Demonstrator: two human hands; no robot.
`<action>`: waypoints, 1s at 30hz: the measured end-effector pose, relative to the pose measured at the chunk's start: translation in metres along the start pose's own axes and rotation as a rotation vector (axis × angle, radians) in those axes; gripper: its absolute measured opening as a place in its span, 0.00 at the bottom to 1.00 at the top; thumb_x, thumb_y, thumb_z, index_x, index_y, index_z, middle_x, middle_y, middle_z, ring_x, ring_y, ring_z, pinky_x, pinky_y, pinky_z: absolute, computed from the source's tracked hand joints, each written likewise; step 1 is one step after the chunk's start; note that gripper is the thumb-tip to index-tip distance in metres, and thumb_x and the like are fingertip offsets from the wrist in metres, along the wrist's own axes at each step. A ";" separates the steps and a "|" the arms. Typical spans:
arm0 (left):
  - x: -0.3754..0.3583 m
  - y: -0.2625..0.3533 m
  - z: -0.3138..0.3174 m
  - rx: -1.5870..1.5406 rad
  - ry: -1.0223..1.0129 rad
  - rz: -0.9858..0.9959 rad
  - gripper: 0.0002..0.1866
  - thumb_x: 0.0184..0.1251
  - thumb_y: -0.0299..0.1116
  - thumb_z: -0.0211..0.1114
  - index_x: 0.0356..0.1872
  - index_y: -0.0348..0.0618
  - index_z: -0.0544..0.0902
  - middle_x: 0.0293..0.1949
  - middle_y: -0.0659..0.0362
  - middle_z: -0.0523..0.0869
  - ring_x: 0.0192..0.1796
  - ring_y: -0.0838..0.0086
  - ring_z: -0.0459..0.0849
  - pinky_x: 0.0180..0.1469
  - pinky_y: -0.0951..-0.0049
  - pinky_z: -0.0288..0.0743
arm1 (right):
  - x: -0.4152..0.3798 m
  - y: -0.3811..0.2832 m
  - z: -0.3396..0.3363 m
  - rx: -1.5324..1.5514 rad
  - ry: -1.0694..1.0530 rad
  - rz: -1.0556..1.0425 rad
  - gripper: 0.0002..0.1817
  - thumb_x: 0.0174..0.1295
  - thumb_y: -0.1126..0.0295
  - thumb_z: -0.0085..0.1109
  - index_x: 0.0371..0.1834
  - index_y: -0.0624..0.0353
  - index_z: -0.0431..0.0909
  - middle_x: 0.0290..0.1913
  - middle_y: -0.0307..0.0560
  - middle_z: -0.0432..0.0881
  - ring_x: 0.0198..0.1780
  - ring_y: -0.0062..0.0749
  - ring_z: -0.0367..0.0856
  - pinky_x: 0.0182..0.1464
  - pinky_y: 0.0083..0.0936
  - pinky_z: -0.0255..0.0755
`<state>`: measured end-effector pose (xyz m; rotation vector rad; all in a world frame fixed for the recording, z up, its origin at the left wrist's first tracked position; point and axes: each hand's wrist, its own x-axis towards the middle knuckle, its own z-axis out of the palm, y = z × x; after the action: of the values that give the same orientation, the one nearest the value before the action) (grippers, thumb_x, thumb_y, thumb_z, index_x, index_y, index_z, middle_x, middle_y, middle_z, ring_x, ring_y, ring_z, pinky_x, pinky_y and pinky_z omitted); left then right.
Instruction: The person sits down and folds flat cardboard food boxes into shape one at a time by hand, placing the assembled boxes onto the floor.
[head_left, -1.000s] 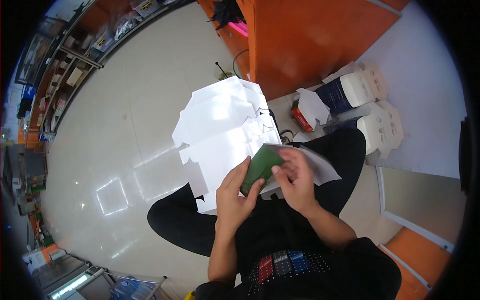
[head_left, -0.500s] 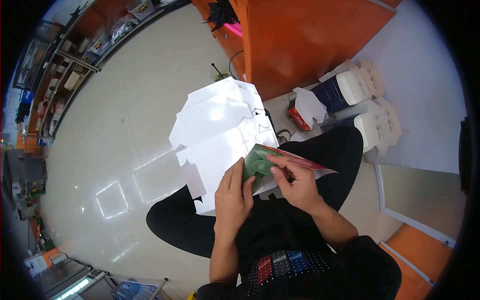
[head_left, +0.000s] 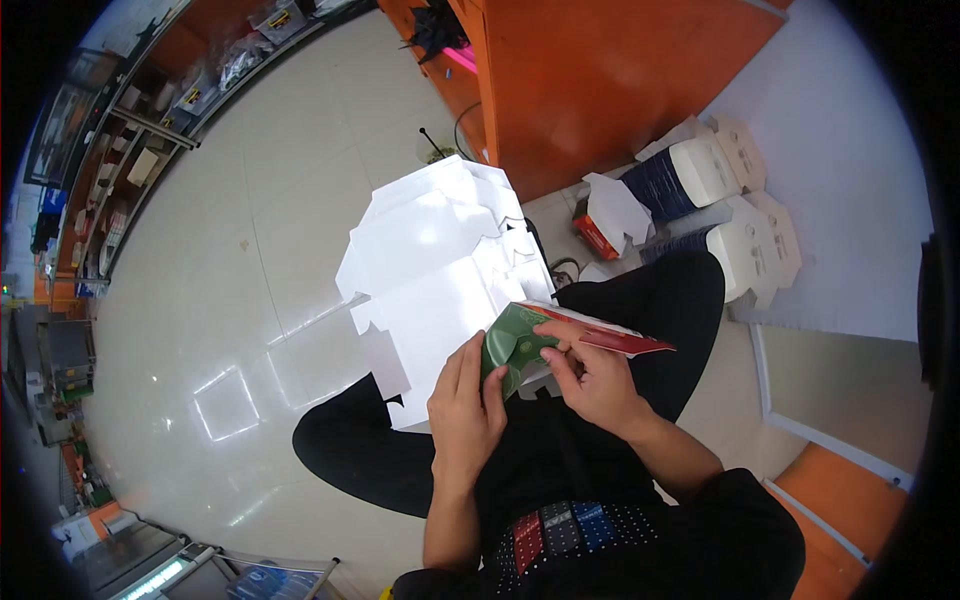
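since the earlier frame the green carton blank (head_left: 515,345) has opened, red panel now showing. left hand (head_left: 465,405) and right hand (head_left: 595,375) both grip it, folding underway, white blanks (head_left: 430,260) just beyond.

no legible text anywhere (print too small)

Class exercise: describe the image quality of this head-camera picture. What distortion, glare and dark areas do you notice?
Head view: strong fisheye bending, with black corners around a round picture; bright window-shaped glare on the glossy floor; the stack of white card is nearly washed out; the hands and the green carton stay reasonably sharp.
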<state>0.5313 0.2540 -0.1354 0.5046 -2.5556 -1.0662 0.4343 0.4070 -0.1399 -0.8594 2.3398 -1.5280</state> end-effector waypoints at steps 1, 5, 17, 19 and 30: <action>-0.002 0.001 0.000 0.007 0.004 0.003 0.22 0.67 0.25 0.67 0.62 0.33 0.78 0.52 0.43 0.85 0.50 0.49 0.87 0.51 0.58 0.82 | -0.002 -0.002 0.004 0.012 0.039 -0.018 0.16 0.66 0.80 0.63 0.57 0.60 0.80 0.28 0.41 0.79 0.22 0.17 0.74 0.25 0.19 0.66; -0.004 0.011 0.002 0.031 0.013 -0.006 0.22 0.68 0.25 0.67 0.62 0.32 0.77 0.51 0.43 0.85 0.49 0.49 0.87 0.49 0.59 0.82 | -0.007 -0.008 0.015 -0.037 0.094 -0.079 0.15 0.67 0.80 0.63 0.56 0.62 0.80 0.32 0.42 0.81 0.22 0.17 0.75 0.26 0.18 0.69; -0.010 -0.009 0.003 -0.257 0.144 -0.104 0.20 0.73 0.26 0.63 0.63 0.30 0.77 0.49 0.46 0.87 0.48 0.64 0.88 0.49 0.69 0.80 | -0.023 -0.002 -0.001 0.062 -0.140 -0.188 0.19 0.62 0.69 0.70 0.55 0.61 0.79 0.39 0.44 0.83 0.37 0.34 0.83 0.39 0.30 0.76; -0.010 -0.007 -0.008 -0.655 0.147 -0.516 0.19 0.76 0.28 0.62 0.64 0.31 0.77 0.51 0.50 0.87 0.50 0.74 0.85 0.51 0.73 0.78 | -0.022 0.003 -0.007 -0.111 -0.216 -0.355 0.20 0.60 0.67 0.70 0.55 0.59 0.79 0.40 0.43 0.83 0.43 0.38 0.84 0.45 0.33 0.75; 0.005 -0.031 0.003 -0.837 0.101 -0.522 0.22 0.82 0.39 0.55 0.66 0.33 0.75 0.62 0.47 0.81 0.63 0.60 0.81 0.62 0.62 0.76 | 0.032 0.083 -0.046 -0.570 0.060 -0.447 0.15 0.56 0.79 0.57 0.48 0.61 0.82 0.43 0.48 0.87 0.46 0.42 0.84 0.51 0.38 0.75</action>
<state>0.5319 0.2330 -0.1595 0.9488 -1.6703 -2.0543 0.3574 0.4476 -0.1893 -1.5713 2.8128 -1.0064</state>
